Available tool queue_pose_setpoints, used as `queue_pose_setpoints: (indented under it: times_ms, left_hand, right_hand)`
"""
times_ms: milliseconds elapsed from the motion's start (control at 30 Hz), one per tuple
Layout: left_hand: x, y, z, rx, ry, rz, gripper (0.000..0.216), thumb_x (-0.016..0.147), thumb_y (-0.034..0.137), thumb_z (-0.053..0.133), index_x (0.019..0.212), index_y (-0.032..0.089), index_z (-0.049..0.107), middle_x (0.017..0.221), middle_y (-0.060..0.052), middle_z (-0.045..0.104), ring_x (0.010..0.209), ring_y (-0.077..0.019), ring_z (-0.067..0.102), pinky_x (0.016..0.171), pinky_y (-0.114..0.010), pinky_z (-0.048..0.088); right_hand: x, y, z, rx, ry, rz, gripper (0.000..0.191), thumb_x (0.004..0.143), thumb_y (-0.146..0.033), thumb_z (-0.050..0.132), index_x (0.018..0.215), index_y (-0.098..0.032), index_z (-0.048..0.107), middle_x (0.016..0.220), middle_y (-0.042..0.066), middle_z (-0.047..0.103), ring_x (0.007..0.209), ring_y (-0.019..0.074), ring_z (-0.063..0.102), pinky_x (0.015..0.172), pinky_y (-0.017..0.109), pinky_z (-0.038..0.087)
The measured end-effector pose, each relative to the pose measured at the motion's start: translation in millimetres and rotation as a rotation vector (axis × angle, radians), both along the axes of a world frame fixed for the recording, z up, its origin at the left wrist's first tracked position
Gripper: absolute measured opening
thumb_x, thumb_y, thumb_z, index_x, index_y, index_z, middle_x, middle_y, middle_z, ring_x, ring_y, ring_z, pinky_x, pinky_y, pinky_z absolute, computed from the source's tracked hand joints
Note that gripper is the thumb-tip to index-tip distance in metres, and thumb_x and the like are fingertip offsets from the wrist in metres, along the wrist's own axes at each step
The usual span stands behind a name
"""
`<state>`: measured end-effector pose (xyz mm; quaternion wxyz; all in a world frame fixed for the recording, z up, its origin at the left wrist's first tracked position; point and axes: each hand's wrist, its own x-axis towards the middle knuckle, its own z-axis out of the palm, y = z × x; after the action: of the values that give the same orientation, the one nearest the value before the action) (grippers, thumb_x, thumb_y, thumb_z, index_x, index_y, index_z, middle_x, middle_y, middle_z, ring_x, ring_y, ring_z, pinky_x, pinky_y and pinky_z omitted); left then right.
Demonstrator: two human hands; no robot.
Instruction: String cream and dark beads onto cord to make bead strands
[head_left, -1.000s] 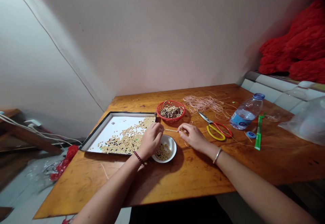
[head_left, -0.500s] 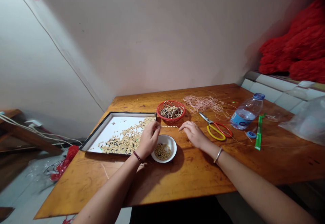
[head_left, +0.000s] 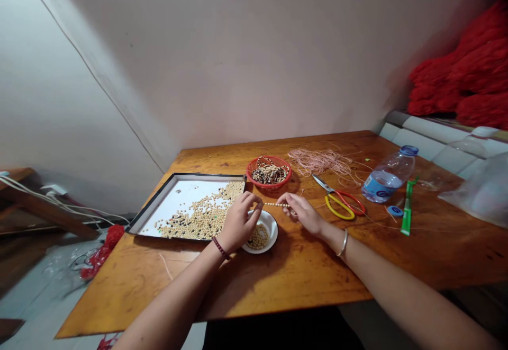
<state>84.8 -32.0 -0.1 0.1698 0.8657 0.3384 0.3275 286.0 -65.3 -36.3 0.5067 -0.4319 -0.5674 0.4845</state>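
Observation:
A short string of pale beads spans the gap between my hands, above the far rim of a white bowl. My right hand closes its fingers around the right end of the string. Thumb and forefinger of my left hand pinch together at the left end, where the thin thread is too fine to make out clearly. Loose beads lie in the bowl, partly hidden by my left hand. Left of that hand, a black-rimmed tray holds many pale beads and some dark ones.
Behind the bowl stands a red basket of beaded strings. Pink cord lies tangled beside it. Scissors, a water bottle, a blue cap and a green packet sit on the right of the wooden table.
My right hand has curled its fingers further over the beads, and the visible string is shorter and slightly lower. My left hand has shifted a little right, over the bowl's edge.

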Motion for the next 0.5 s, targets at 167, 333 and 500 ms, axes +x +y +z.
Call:
queue_pose_setpoints:
  times_ms: [167,333,500]
  left_hand:
    - [0.3,2.0,-1.4,0.031,-0.006,0.044,0.015,0.092,0.024,0.042,0.081,0.019,0.051,0.088,-0.003,0.056,0.085,-0.0168,0.050,0.077,-0.029,0.039]
    - [0.8,1.3,-1.9,0.039,0.007,0.056,0.015,0.092,0.024,0.042,0.081,0.020,0.051,0.089,-0.003,0.056,0.085,-0.0173,0.050,0.077,-0.030,0.039]
    - [-0.1,2.8,-1.8,0.038,0.010,0.095,0.014,0.090,0.022,0.042,0.080,0.020,0.051,0.086,-0.003,0.056,0.084,-0.0178,0.051,0.074,-0.029,0.039]
  right_hand:
    - [0.1,2.1,-4.3,0.188,-0.272,-0.121,0.049,0.089,-0.056,0.040,0.068,-0.016,0.058,0.068,0.003,0.058,0.067,0.0145,0.052,0.063,0.025,0.039]
    - [0.4,0.1,-7.9,0.170,-0.394,-0.191,0.055,0.092,-0.056,0.033,0.061,-0.017,0.055,0.059,0.001,0.056,0.056,0.0132,0.051,0.057,0.025,0.036]
    - [0.1,0.8,-8.1,0.181,-0.384,-0.171,0.048,0.093,-0.051,0.037,0.069,-0.017,0.060,0.065,0.003,0.061,0.062,0.0151,0.056,0.061,0.025,0.040]
